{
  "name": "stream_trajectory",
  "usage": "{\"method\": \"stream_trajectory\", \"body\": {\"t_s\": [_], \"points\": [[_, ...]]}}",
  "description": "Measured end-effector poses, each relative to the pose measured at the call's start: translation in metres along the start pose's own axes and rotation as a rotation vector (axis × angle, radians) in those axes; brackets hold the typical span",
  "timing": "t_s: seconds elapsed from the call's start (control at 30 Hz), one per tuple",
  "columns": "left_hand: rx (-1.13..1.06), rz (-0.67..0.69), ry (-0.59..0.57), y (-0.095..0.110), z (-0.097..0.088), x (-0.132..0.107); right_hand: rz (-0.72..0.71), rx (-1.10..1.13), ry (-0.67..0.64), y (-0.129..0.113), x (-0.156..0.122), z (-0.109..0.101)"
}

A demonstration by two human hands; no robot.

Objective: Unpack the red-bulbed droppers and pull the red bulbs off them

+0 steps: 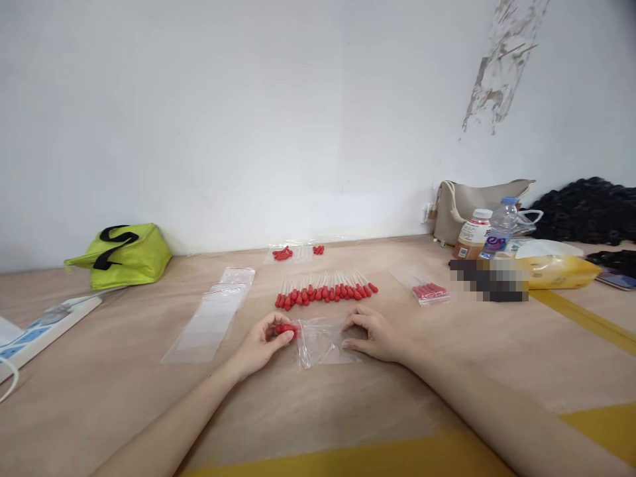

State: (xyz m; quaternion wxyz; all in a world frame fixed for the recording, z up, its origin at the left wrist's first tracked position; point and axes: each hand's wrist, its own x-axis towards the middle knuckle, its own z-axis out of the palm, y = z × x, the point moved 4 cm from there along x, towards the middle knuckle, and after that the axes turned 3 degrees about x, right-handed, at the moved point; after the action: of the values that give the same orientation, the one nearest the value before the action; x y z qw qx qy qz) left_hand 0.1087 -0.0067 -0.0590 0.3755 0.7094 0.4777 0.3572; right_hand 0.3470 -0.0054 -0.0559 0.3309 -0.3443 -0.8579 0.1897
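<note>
My left hand (261,346) pinches red-bulbed droppers (285,328) at 1 clear bag (322,341), lower centre of frame; right hand (378,336) curls at its right edge, can't tell if gripping.

The head camera looks forward and down across the tan surface (318,407).

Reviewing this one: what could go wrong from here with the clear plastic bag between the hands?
The thin, wrinkled clear plastic bag might snag or bunch up against the red bulb-shaped ends pinched in the left hand.
The bag could slide if the right hand, at its other side, has only a loose hold.
A knuckle might disturb the row of red-bulbed, pale-stemmed sticks lying just beyond.
</note>
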Motion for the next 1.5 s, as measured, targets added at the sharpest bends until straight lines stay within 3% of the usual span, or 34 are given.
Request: {"method": "stream_trajectory", "body": {"t_s": [0.1, 0.17, 0.3, 0.33, 0.4, 0.5, 0.57, 0.6, 0.77, 0.87, 0.97, 1.13, 1.3, 1.5], "points": [[-0.020, -0.037, 0.027, 0.003, -0.003, 0.003, -0.005, 0.010, -0.004, 0.000, 0.000, 0.000], [-0.003, -0.052, 0.009, 0.011, -0.014, 0.004, -0.009, 0.015, -0.004, 0.001, 0.000, 0.001], [0.171, -0.057, -0.063, 0.034, -0.067, -0.003, -0.001, 0.010, -0.006, 0.002, 0.000, 0.001], [0.205, -0.052, -0.027, 0.038, -0.083, -0.006, 0.002, 0.009, -0.010, 0.002, 0.000, 0.001], [0.246, -0.034, 0.185, 0.042, -0.112, -0.011, -0.001, 0.011, -0.016, 0.001, 0.001, 0.001], [0.281, 0.077, 0.526, 0.043, -0.127, -0.012, -0.008, 0.015, -0.014, 0.001, 0.001, 0.001], [0.352, 0.189, 0.631, 0.044, -0.114, -0.004, -0.014, 0.017, -0.008, 0.002, 0.000, 0.001], [0.413, 0.244, 0.625, 0.045, -0.102, 0.003, -0.018, 0.019, -0.005, 0.003, 0.000, 0.001], [0.788, 0.532, 0.379, 0.059, -0.033, 0.049, -0.026, 0.026, -0.007, 0.002, 0.000, 0.002], [1.009, 0.540, 0.184, 0.058, -0.002, 0.075, -0.028, 0.021, -0.003, 0.000, 0.001, 0.001], [1.093, 0.504, 0.051, 0.054, 0.018, 0.092, -0.033, 0.022, 0.000, -0.001, 0.001, 0.001], [1.069, 0.497, 0.011, 0.052, 0.031, 0.099, -0.027, 0.012, -0.004, -0.001, 0.001, 0.000], [0.976, 0.499, -0.020, 0.048, 0.029, 0.100, -0.034, 0.015, -0.006, -0.001, 0.001, 0.000], [0.822, 0.444, 0.118, 0.042, 0.017, 0.097, -0.034, 0.017, -0.003, -0.001, 0.001, 0.000]]}}
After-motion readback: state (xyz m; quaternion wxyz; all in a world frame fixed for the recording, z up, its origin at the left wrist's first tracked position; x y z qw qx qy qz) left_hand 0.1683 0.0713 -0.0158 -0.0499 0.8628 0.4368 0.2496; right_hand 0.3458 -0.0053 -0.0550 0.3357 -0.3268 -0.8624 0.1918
